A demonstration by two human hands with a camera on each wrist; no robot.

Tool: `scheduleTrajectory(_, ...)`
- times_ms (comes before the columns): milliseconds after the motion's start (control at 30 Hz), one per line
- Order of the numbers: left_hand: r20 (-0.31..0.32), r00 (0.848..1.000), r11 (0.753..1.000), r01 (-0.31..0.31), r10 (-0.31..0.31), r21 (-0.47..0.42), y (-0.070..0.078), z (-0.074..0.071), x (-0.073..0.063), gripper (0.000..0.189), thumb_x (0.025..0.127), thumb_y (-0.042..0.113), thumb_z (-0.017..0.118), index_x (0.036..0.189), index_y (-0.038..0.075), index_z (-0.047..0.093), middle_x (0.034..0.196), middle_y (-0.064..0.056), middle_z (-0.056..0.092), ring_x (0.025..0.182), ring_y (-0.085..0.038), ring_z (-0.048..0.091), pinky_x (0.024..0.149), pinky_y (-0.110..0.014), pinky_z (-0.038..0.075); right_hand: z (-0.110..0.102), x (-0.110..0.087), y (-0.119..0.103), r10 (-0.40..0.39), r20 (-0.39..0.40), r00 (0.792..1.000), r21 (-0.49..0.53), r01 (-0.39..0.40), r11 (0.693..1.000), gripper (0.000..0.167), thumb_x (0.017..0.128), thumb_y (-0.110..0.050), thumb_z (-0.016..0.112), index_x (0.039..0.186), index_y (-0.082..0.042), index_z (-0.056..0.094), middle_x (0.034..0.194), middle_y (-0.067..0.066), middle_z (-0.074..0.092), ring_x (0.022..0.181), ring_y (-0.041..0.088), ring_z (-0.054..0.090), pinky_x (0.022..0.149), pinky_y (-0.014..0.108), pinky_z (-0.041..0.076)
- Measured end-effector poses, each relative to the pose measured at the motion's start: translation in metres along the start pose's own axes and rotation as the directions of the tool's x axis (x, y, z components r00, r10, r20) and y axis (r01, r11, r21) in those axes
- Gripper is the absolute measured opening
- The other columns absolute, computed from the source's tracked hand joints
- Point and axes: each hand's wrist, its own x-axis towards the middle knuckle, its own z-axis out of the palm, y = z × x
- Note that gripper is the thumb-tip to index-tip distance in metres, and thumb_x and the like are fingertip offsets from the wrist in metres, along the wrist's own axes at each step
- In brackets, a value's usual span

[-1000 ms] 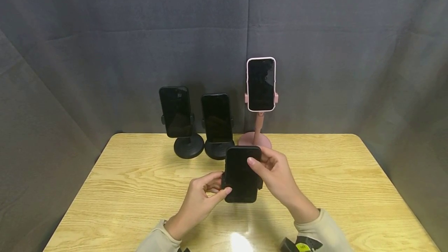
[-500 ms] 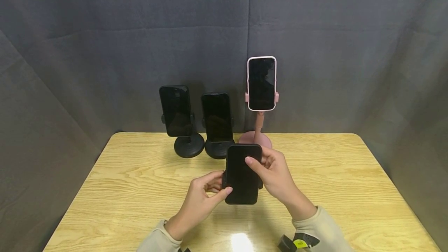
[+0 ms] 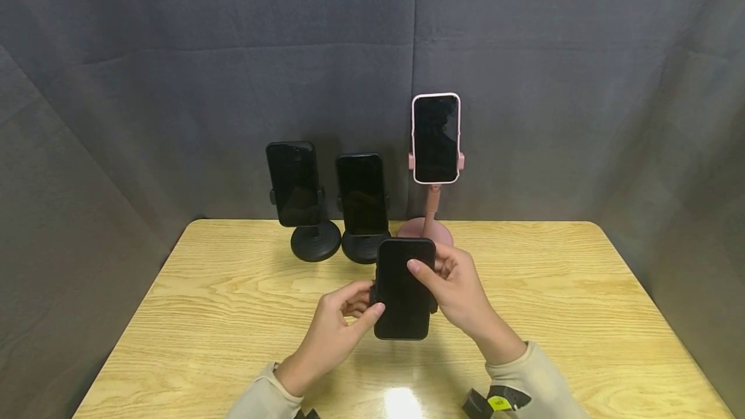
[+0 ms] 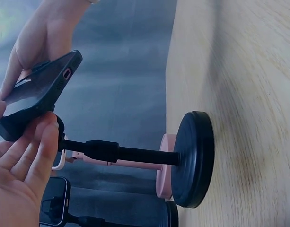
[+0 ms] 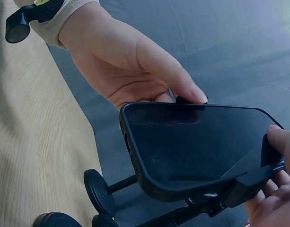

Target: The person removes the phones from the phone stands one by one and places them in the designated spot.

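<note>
A black smartphone (image 3: 405,290) sits upright in the clamp (image 5: 249,188) of a black phone stand (image 4: 135,153), its dark screen toward me. My left hand (image 3: 328,335) pinches the clamp's left side, thumb in front at the phone's edge and fingers curled behind. At the phone's upper right, my right hand (image 3: 465,290) grips it, thumb on the screen and fingers behind. In the left wrist view the stand's round base (image 4: 194,158) is visible below its pole. From the head, the phone hides most of that stand.
Behind, two more black phones, a left one (image 3: 293,183) and a middle one (image 3: 362,193), stand in black holders. A pink-framed phone (image 3: 436,138) rests higher in a pink stand (image 3: 432,205). A grey curtain (image 3: 233,83) hangs behind the wooden table (image 3: 553,296).
My left thumb has slid slightly up the phone's left edge. The phone has shifted very slightly; my right thumb is a little farther left on its screen. The other phones stay put.
</note>
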Motion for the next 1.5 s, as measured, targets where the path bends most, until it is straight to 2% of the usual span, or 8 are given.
scheduleTrajectory(200,0.004,1.0,1.0,0.022,-0.022,-0.009,0.0,-0.001,0.001,0.024,0.1,0.011,0.064,0.121,0.001,0.067,0.103,-0.015,0.076,0.088,-0.004,0.071,0.076,-0.027,0.063,0.0,0.001,0.0,0.001,-0.004,1.0,-0.007,-0.001,1.0,0.025,0.1,0.001,0.059,0.119,0.017,0.058,0.096,-0.012,0.078,0.087,0.013,0.077,0.073,0.034,0.065)
scheduleTrajectory(333,0.003,1.0,0.999,0.025,-0.025,-0.036,0.0,0.0,0.001,0.024,0.101,0.011,0.062,0.12,-0.002,0.067,0.102,-0.018,0.075,0.086,-0.003,0.07,0.074,-0.032,0.064,0.0,0.002,0.0,0.002,-0.005,1.0,-0.005,-0.002,1.0,0.025,0.1,0.001,0.059,0.119,0.017,0.058,0.097,-0.012,0.078,0.088,0.013,0.077,0.074,0.034,0.065)
scheduleTrajectory(467,-0.021,1.0,0.998,-0.004,0.003,-0.064,-0.003,0.003,0.001,0.022,0.101,0.007,0.06,0.118,-0.005,0.066,0.098,-0.021,0.074,0.079,-0.002,0.069,0.068,-0.036,0.065,0.002,0.002,0.0,0.004,-0.014,1.0,0.005,-0.004,1.0,0.025,0.1,0.001,0.058,0.119,0.018,0.057,0.097,-0.012,0.078,0.087,0.012,0.077,0.073,0.034,0.065)
scheduleTrajectory(633,-0.092,0.994,0.998,-0.065,0.062,-0.028,-0.008,0.01,0.0,0.019,0.102,0.006,0.058,0.114,-0.007,0.066,0.094,-0.022,0.074,0.075,-0.002,0.069,0.064,-0.032,0.064,0.005,0.002,0.0,0.006,-0.041,0.999,0.005,-0.006,1.0,0.026,0.101,0.001,0.057,0.12,0.018,0.057,0.094,-0.012,0.078,0.084,0.012,0.077,0.069,0.035,0.065)
scheduleTrajectory(867,-0.188,0.975,0.993,-0.12,0.118,0.0,-0.008,0.02,0.0,0.016,0.102,0.006,0.059,0.107,-0.008,0.066,0.086,-0.021,0.074,0.073,0.001,0.067,0.058,-0.026,0.062,0.011,0.001,0.001,-0.014,-0.104,0.994,-0.028,0.011,1.0,0.023,0.102,-0.002,0.057,0.116,0.015,0.06,0.092,-0.012,0.078,0.081,0.014,0.078,0.067,0.036,0.065)
scheduleTrajectory(1100,-0.266,0.941,0.977,-0.19,0.21,0.1,-0.012,0.028,0.0,0.012,0.101,0.005,0.058,0.103,-0.004,0.066,0.084,-0.015,0.075,0.074,-0.002,0.067,0.063,-0.019,0.06,0.016,0.001,0.002,-0.025,-0.159,0.987,-0.034,0.02,0.999,0.021,0.101,0.0,0.058,0.114,0.015,0.06,0.09,-0.012,0.078,0.079,0.012,0.077,0.067,0.034,0.065)
scheduleTrajectory(1400,-0.321,0.914,0.966,-0.211,0.25,0.151,-0.015,0.034,0.001,0.011,0.102,0.003,0.056,0.104,-0.004,0.065,0.089,-0.015,0.076,0.081,-0.009,0.072,0.071,-0.02,0.061,0.018,0.001,0.003,-0.065,-0.186,0.98,-0.036,0.059,0.998,0.019,0.099,0.004,0.058,0.111,0.018,0.06,0.089,-0.013,0.077,0.078,0.009,0.076,0.066,0.031,0.064)
scheduleTrajectory(1500,-0.336,0.906,0.963,-0.213,0.258,0.167,-0.015,0.036,0.001,0.01,0.101,0.0,0.056,0.104,-0.004,0.065,0.09,-0.015,0.077,0.08,-0.008,0.072,0.069,-0.018,0.06,0.018,0.001,0.003,-0.08,-0.186,0.979,-0.043,0.073,0.996,0.019,0.099,0.004,0.058,0.112,0.018,0.061,0.09,-0.013,0.078,0.079,0.009,0.076,0.066,0.031,0.064)
